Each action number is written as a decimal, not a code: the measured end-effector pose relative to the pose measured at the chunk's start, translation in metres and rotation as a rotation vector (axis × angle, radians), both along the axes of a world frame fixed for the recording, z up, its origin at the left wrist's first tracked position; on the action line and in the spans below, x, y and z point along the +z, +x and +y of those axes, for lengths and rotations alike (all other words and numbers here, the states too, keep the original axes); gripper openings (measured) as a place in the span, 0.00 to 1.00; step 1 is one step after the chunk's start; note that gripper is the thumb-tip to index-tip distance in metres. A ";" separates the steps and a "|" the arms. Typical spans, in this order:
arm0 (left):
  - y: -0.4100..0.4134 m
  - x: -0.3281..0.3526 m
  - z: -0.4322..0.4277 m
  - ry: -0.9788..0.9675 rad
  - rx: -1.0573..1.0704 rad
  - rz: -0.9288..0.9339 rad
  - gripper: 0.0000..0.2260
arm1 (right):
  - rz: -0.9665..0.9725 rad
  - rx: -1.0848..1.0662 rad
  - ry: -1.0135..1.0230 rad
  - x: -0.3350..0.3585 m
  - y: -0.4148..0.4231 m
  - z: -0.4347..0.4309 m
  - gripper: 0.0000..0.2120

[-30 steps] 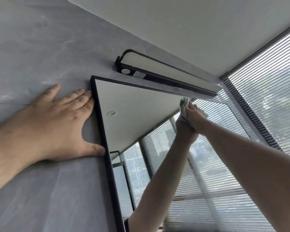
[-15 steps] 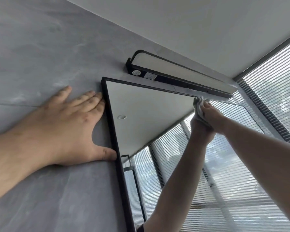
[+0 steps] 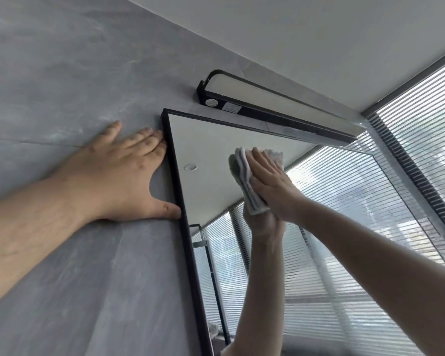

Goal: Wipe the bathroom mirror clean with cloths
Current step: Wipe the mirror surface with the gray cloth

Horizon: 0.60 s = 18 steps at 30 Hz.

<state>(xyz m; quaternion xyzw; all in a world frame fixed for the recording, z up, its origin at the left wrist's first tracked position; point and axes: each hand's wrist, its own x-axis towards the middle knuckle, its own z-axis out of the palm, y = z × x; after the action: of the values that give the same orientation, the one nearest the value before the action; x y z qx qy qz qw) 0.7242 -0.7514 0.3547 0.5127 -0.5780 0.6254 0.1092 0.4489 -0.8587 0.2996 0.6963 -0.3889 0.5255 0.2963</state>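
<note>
Change since earlier frame: the right hand (image 3: 270, 181) and its white folded cloth (image 3: 246, 181) have left the top edge under the black bar lamp (image 3: 275, 109) and moved leftward and lower. The left hand (image 3: 123, 176) stays planted on the grey marbled wall tile (image 3: 62, 73).
Step in hand: wiping the upper glass of the black-framed rectangular mirror (image 3: 332, 227). Judged mid-task, as the lower glass seems not yet reached.
Right-hand grip: the fingers are straight and press the cloth flat to the glass, not clenched. The thumb is hidden.
Left-hand grip: released and holding nothing. The palm lies flat on the wall, with the fingertips and thumb touching the mirror's left frame.
Cloth position: between the right palm and the glass, in the upper left area. It is near the frame corner but apart from it.
Next move: judged to call for even pressure and overlapping strokes toward the left corner, then downward, keeping the folds from slipping.
Surface: the glass reflects ceiling and blinds. Streaks cannot be told.
Room: the lamp sits just above the mirror under a white ceiling (image 3: 293, 34), with slatted window blinds (image 3: 427, 119) at right.
</note>
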 end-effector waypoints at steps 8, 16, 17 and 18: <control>0.003 0.002 -0.004 -0.025 -0.083 -0.009 0.65 | 0.312 -0.001 -0.051 -0.164 0.058 0.040 0.27; 0.004 0.001 -0.004 -0.029 -0.152 -0.001 0.62 | 0.031 0.021 -0.083 -0.033 0.092 0.040 0.25; 0.005 0.001 -0.004 -0.034 -0.158 -0.002 0.62 | -0.009 0.020 -0.061 -0.007 0.098 0.041 0.25; 0.005 0.001 -0.004 -0.042 -0.165 -0.005 0.61 | -0.043 0.021 -0.043 0.016 0.104 0.042 0.25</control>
<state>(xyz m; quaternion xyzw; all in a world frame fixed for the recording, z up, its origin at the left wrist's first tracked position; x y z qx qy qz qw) 0.7291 -0.7549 0.3556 0.4594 -0.6053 0.6275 0.1697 0.5524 -0.8163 0.3154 0.6824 -0.3762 0.5517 0.2974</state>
